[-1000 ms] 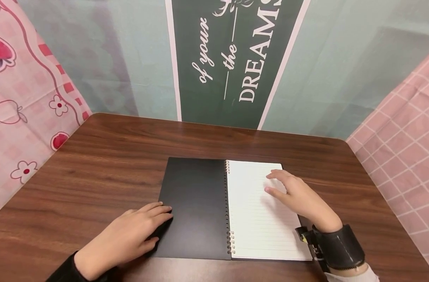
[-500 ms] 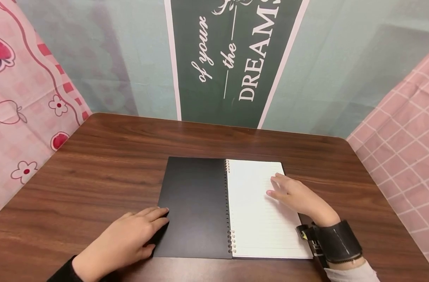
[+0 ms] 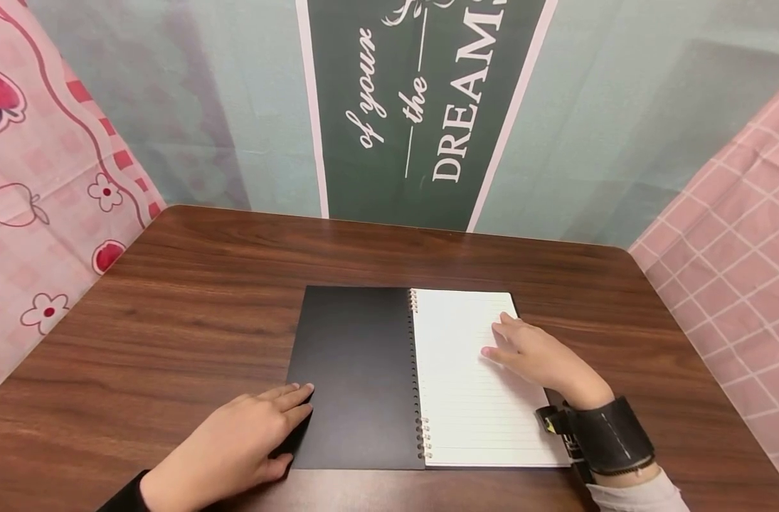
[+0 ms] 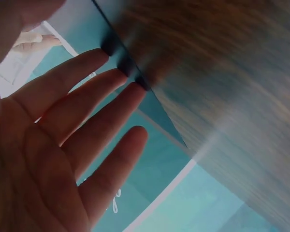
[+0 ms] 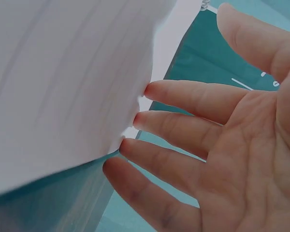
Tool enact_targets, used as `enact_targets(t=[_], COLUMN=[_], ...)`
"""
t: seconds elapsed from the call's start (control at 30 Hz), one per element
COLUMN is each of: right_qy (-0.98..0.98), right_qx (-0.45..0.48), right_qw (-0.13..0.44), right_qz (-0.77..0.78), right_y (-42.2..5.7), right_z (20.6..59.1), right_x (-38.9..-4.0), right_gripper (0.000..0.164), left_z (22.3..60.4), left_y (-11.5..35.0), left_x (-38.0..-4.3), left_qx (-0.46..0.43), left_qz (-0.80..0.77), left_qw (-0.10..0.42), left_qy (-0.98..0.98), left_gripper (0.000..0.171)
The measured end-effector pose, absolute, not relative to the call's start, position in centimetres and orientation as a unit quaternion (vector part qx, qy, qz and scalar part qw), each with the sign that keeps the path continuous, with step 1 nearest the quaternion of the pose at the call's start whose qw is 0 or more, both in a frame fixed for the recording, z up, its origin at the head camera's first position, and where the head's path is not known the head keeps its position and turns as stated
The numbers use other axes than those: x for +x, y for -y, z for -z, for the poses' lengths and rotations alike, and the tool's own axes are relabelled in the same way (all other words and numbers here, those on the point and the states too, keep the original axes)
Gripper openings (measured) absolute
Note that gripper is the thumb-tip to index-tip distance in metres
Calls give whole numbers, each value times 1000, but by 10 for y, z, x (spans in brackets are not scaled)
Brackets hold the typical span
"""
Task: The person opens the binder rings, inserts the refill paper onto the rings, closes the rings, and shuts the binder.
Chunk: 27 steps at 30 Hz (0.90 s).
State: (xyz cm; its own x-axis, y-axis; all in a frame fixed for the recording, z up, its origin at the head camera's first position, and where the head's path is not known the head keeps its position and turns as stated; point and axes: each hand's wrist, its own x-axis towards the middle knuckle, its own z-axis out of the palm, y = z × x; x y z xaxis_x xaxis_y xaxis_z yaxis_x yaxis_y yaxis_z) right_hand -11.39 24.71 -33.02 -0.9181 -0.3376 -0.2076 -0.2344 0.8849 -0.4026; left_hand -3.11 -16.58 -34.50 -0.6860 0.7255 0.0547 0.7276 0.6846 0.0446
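A spiral notebook lies open on the table, its black cover (image 3: 357, 363) folded out to the left and a white lined page (image 3: 466, 398) on the right. My left hand (image 3: 235, 434) rests at the left edge of the cover, fingertips touching it; the left wrist view shows those fingers (image 4: 92, 111) extended and spread. Over the right part of the page lies my right hand (image 3: 549, 359), its fingers extended. In the right wrist view its fingertips (image 5: 145, 118) touch the lined paper (image 5: 72, 82), and the thumb stands apart.
The brown wooden table (image 3: 171, 313) surrounds the notebook. Behind it hangs a blue-green cloth with a dark lettered panel (image 3: 415, 121). Pink patterned cloths stand at the left (image 3: 37, 192) and the right. A black strap (image 3: 613, 437) wraps the right wrist.
My right hand has drawn slightly back toward me over the page, its fingers closer together. The left hand has shifted a little lower along the cover's edge.
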Motion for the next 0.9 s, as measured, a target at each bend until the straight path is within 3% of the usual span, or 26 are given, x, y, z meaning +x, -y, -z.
enact_targets(t=[0.17,0.37,0.5,0.9], right_qy=[-962,-962,-962,-963], right_qx=[-146,-145,-145,-149], right_qw=[138,142,145,141], right_qz=[187,184,183,177], right_y=[-247,-246,-246,-247], right_z=[330,330,329,330], right_x=[-113,-114,-114,-114], right_gripper=[67,67,67,67], left_z=[345,344,346,351], left_y=[166,165,163,140], left_x=[-33,-31,-28,-18], left_qx=[-401,-391,-389,-385], left_qz=[30,40,37,-65], left_qw=[27,-17,-10,34], left_qy=[915,919,921,920], left_gripper=[47,61,63,36])
